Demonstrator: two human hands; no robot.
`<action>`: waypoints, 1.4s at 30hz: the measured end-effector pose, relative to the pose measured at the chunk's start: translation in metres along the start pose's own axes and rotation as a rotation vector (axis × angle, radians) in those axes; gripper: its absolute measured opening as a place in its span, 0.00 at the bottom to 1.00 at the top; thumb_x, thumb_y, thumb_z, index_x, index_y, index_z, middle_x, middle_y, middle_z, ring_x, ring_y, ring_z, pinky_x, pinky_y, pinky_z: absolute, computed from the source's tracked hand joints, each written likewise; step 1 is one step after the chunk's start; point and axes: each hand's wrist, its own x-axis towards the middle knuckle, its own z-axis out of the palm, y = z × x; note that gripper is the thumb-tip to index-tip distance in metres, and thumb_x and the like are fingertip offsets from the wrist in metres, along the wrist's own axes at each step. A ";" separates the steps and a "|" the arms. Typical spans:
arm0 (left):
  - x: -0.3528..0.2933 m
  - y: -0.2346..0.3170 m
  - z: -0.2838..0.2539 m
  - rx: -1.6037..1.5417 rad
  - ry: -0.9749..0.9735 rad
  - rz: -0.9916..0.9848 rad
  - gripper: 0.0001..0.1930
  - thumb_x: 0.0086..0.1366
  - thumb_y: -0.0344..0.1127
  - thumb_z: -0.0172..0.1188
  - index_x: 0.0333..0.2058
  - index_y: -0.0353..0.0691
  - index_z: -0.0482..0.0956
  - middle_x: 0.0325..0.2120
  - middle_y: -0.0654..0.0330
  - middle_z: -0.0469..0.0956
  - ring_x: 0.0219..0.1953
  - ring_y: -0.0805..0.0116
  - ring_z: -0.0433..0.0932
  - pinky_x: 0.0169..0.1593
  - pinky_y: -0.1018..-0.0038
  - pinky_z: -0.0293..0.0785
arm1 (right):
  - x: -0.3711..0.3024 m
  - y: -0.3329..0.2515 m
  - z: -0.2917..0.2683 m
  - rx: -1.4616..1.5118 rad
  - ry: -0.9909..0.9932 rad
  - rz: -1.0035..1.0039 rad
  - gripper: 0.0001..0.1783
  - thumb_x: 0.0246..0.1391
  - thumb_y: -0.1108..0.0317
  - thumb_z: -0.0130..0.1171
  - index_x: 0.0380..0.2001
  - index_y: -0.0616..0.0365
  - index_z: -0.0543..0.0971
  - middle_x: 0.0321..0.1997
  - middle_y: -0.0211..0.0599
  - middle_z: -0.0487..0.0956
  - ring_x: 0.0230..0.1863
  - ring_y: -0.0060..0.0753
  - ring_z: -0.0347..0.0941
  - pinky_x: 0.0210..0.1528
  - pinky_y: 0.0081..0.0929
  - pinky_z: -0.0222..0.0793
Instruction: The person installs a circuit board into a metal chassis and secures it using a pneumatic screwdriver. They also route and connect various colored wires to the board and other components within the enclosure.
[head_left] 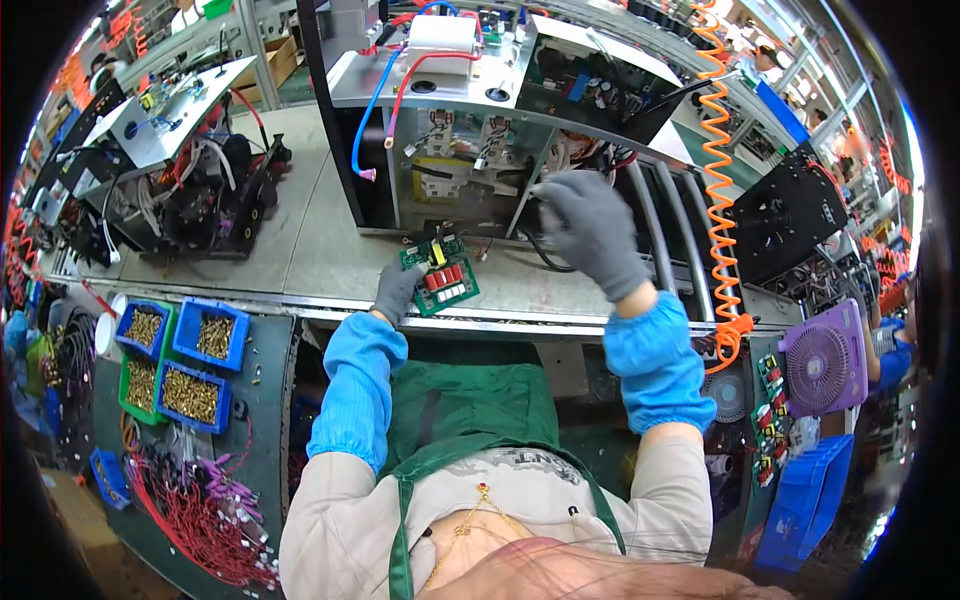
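Note:
My left hand (398,290), in a grey glove, grips the left edge of a green circuit board (458,293) just above the bench's front edge. The board carries red and white blocks and a yellow-wrapped transformer (437,254). Raised to the right of it, my gloved right hand (592,228) is blurred by motion, its fingers curled together; whatever they hold cannot be made out. Beyond both hands stands an open machine housing (460,170) with parts inside. A blue cable (372,120) and a red cable (400,95) with end lugs hang over its front.
Metal rollers (655,225) and a coiled orange air hose (718,200) lie right of the housing. Another open machine (180,180) stands left. Blue bins of brass fittings (195,395) and red wires (190,510) sit lower left. A purple fan (825,358) and more boards (770,420) are right.

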 end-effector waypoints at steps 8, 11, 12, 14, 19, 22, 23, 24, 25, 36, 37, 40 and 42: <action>-0.006 0.003 -0.004 -0.229 -0.081 -0.037 0.14 0.63 0.32 0.55 0.48 0.37 0.73 0.39 0.61 0.78 0.38 0.70 0.77 0.43 0.71 0.76 | 0.074 0.007 0.088 -0.069 -0.756 0.288 0.15 0.44 0.62 0.55 0.31 0.62 0.80 0.35 0.49 0.79 0.37 0.50 0.77 0.42 0.42 0.72; -0.024 0.011 -0.011 -0.333 -0.225 -0.076 0.17 0.62 0.34 0.57 0.48 0.35 0.71 0.41 0.57 0.77 0.42 0.64 0.78 0.47 0.65 0.77 | 0.074 0.028 0.117 0.016 -1.106 0.314 0.16 0.43 0.60 0.55 0.29 0.62 0.81 0.33 0.52 0.79 0.39 0.50 0.77 0.44 0.40 0.72; -0.027 0.018 -0.019 -0.346 -0.292 -0.078 0.18 0.62 0.35 0.58 0.48 0.34 0.71 0.41 0.56 0.77 0.43 0.63 0.78 0.48 0.64 0.76 | 0.073 0.027 0.124 0.043 -1.109 0.305 0.15 0.47 0.62 0.52 0.31 0.60 0.81 0.35 0.52 0.79 0.40 0.51 0.77 0.44 0.42 0.71; -0.048 0.043 -0.020 -0.262 -0.357 0.022 0.21 0.60 0.38 0.60 0.48 0.32 0.71 0.42 0.53 0.77 0.44 0.60 0.78 0.51 0.62 0.75 | 0.050 0.028 0.134 0.092 -0.871 0.301 0.14 0.47 0.65 0.50 0.32 0.59 0.81 0.34 0.52 0.80 0.40 0.52 0.77 0.44 0.42 0.71; -0.063 0.137 -0.008 -0.457 -0.463 0.216 0.19 0.64 0.33 0.52 0.52 0.31 0.67 0.44 0.47 0.75 0.45 0.56 0.77 0.51 0.63 0.74 | 0.006 0.012 0.142 -0.108 -0.596 0.006 0.10 0.47 0.66 0.53 0.32 0.51 0.80 0.30 0.47 0.79 0.34 0.50 0.76 0.44 0.41 0.69; -0.037 0.184 0.029 -0.280 -0.414 0.263 0.18 0.65 0.32 0.50 0.52 0.32 0.68 0.46 0.52 0.74 0.48 0.63 0.75 0.53 0.67 0.72 | -0.020 0.007 0.147 -0.022 -0.553 0.089 0.12 0.47 0.66 0.52 0.36 0.50 0.77 0.35 0.44 0.78 0.39 0.48 0.75 0.45 0.42 0.69; -0.024 0.187 0.036 -0.238 -0.399 0.284 0.17 0.65 0.33 0.51 0.51 0.33 0.69 0.44 0.56 0.76 0.46 0.69 0.76 0.51 0.70 0.73 | -0.028 0.007 0.151 0.025 -0.501 0.109 0.13 0.46 0.66 0.51 0.38 0.50 0.76 0.37 0.44 0.78 0.41 0.48 0.74 0.44 0.42 0.70; -0.014 0.188 0.038 -0.143 -0.358 0.266 0.17 0.65 0.32 0.51 0.51 0.34 0.69 0.43 0.56 0.76 0.44 0.67 0.77 0.49 0.70 0.75 | -0.029 0.005 0.149 0.047 -0.424 0.037 0.14 0.45 0.69 0.51 0.38 0.50 0.77 0.39 0.43 0.77 0.42 0.48 0.73 0.45 0.42 0.70; -0.003 0.190 0.039 -0.048 -0.315 0.252 0.17 0.65 0.32 0.51 0.51 0.35 0.69 0.42 0.55 0.77 0.43 0.66 0.78 0.46 0.70 0.76 | -0.026 0.003 0.145 0.067 -0.343 -0.038 0.15 0.44 0.71 0.51 0.39 0.51 0.77 0.41 0.43 0.77 0.43 0.48 0.73 0.45 0.41 0.70; 0.014 0.179 0.009 -0.272 -0.372 0.377 0.14 0.64 0.33 0.54 0.47 0.36 0.72 0.40 0.57 0.78 0.40 0.67 0.79 0.46 0.70 0.76 | -0.018 0.003 0.054 0.316 -0.104 0.323 0.08 0.47 0.73 0.55 0.32 0.57 0.79 0.29 0.41 0.79 0.29 0.41 0.77 0.33 0.32 0.73; 0.010 0.178 0.006 -0.216 -0.337 0.360 0.13 0.64 0.33 0.53 0.47 0.36 0.72 0.40 0.57 0.78 0.40 0.67 0.79 0.46 0.71 0.76 | -0.025 0.007 0.049 0.569 -0.058 0.534 0.09 0.47 0.72 0.55 0.34 0.56 0.79 0.27 0.40 0.78 0.29 0.39 0.77 0.33 0.31 0.73; -0.002 0.176 0.006 -0.081 -0.272 0.333 0.12 0.65 0.32 0.52 0.45 0.37 0.73 0.38 0.60 0.78 0.40 0.71 0.78 0.45 0.74 0.75 | -0.038 0.011 0.036 1.117 0.028 1.046 0.15 0.48 0.71 0.56 0.42 0.50 0.78 0.26 0.35 0.76 0.29 0.30 0.75 0.34 0.29 0.72; 0.001 0.175 0.015 -0.045 -0.322 0.353 0.13 0.65 0.32 0.51 0.47 0.35 0.72 0.40 0.58 0.78 0.41 0.68 0.78 0.46 0.72 0.76 | -0.037 0.011 0.046 0.827 0.031 0.810 0.17 0.48 0.71 0.55 0.44 0.50 0.78 0.28 0.36 0.76 0.29 0.31 0.75 0.35 0.29 0.71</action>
